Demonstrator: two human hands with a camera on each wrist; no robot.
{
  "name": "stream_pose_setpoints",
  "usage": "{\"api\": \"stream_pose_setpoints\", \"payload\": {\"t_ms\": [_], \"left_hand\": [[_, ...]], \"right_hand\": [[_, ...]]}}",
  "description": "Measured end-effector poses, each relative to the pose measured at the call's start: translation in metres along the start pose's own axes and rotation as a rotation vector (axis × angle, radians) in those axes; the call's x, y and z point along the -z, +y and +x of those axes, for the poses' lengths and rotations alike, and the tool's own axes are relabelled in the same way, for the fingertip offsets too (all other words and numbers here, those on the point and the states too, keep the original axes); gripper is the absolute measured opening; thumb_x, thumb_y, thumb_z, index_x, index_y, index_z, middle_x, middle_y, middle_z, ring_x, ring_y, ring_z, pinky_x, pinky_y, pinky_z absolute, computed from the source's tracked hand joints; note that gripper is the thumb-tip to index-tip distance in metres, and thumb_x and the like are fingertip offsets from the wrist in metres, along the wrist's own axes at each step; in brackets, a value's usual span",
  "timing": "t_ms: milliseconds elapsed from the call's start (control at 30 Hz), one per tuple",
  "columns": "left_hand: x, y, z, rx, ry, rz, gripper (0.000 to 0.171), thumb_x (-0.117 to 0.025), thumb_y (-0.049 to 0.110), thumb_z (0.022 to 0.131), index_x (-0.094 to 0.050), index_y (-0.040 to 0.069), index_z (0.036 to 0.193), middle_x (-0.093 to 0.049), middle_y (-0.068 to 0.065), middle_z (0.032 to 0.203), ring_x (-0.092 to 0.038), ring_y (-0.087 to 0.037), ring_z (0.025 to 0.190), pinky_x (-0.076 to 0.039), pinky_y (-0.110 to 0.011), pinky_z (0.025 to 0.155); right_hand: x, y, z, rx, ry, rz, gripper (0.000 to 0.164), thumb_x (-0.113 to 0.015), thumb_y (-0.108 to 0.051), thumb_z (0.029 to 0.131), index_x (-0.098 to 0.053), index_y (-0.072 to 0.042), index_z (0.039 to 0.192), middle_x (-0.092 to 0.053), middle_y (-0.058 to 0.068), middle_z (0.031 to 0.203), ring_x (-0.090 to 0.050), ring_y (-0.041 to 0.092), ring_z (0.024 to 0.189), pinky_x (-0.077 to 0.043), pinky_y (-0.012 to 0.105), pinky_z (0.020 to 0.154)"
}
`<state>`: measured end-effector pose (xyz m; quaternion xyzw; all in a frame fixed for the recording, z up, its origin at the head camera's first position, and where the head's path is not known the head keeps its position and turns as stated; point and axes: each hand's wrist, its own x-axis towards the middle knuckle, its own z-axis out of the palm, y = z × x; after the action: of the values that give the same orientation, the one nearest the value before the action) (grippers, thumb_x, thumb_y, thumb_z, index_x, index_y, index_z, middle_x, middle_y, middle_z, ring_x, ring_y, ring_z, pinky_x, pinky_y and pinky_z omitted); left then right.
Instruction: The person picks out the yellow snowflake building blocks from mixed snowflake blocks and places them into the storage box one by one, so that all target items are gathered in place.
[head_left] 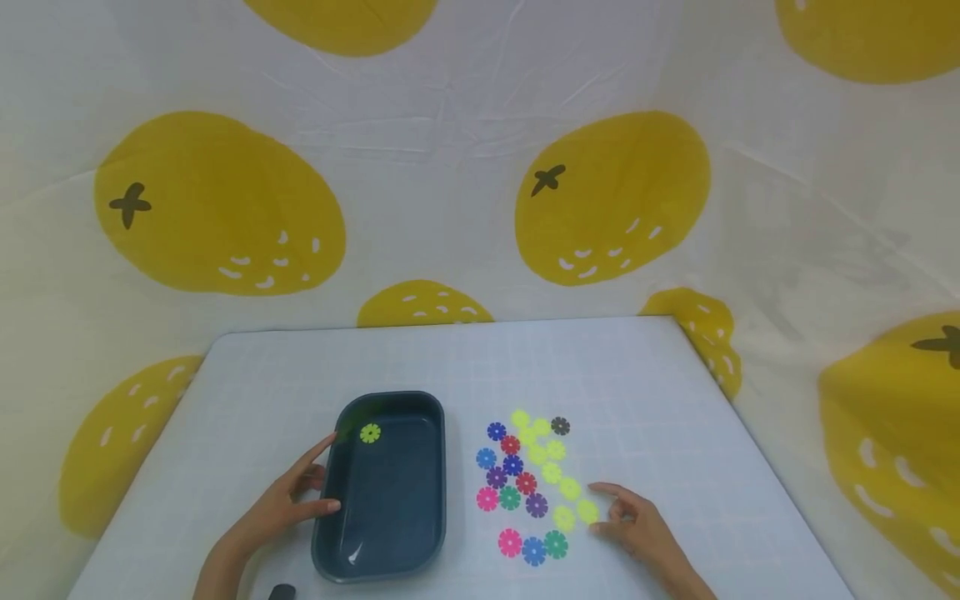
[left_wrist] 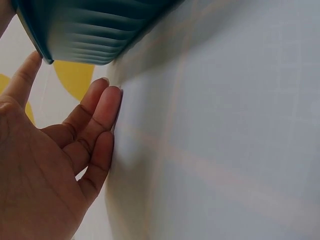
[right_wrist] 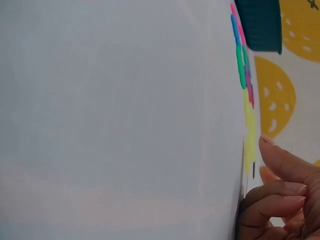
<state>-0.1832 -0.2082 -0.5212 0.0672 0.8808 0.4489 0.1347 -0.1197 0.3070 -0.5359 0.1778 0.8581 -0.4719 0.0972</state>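
Observation:
A dark teal tray (head_left: 390, 500) lies on the table with one yellow snowflake disc (head_left: 370, 433) inside it. At its left side is my left hand (head_left: 288, 492), index fingertip and thumb touching the rim and the other fingers loosely bent. The left wrist view shows that index finger (left_wrist: 25, 75) against the tray's edge (left_wrist: 85, 30). My right hand (head_left: 633, 525) is just right of the loose yellow discs (head_left: 569, 488), thumb and index finger apart, with nothing seen between them. In the right wrist view its other fingers (right_wrist: 270, 210) are bent near the tabletop.
Flat discs in blue, red, purple, pink and green (head_left: 509, 498) lie right of the tray, with a dark one (head_left: 560, 426) at the back. A black object (head_left: 282, 592) shows at the front edge. Behind the table (head_left: 645, 375) hangs a lemon-print cloth (head_left: 450, 167).

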Motion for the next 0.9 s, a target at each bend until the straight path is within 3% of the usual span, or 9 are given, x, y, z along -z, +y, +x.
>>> {"api": "stream_pose_setpoints", "payload": {"t_ms": [133,467,900], "left_hand": [[0.0,-0.001,0.0,0.001,0.003,0.003,0.098,-0.081,0.035,0.081,-0.021,0.031,0.158,-0.048,-0.021,0.143,-0.052,-0.033,0.121,-0.042,-0.057,0.103],[-0.001,-0.002,0.0,0.002,0.01,0.004,0.098,-0.081,0.035,0.081,-0.021,0.031,0.158,-0.048,-0.02,0.142,-0.052,-0.031,0.119,-0.042,-0.058,0.102],[-0.002,-0.003,0.0,-0.007,0.009,-0.005,0.097,-0.081,0.035,0.082,-0.021,0.03,0.158,-0.048,-0.02,0.142,-0.053,-0.031,0.119,-0.043,-0.057,0.101]], "right_hand": [[-0.004,-0.001,-0.001,0.03,0.031,-0.035,0.053,-0.084,-0.018,0.072,-0.069,-0.016,0.123,-0.053,0.002,0.076,-0.046,0.017,0.069,-0.039,0.026,0.063],[-0.009,-0.002,-0.002,0.099,0.08,-0.064,0.046,-0.085,-0.018,0.072,-0.072,-0.012,0.116,-0.051,0.0,0.07,-0.044,0.013,0.062,-0.038,0.023,0.059],[-0.011,-0.002,-0.003,0.107,0.101,-0.129,0.04,-0.084,-0.014,0.071,-0.074,-0.013,0.11,-0.051,0.0,0.071,-0.044,0.015,0.064,-0.037,0.026,0.06]]}}
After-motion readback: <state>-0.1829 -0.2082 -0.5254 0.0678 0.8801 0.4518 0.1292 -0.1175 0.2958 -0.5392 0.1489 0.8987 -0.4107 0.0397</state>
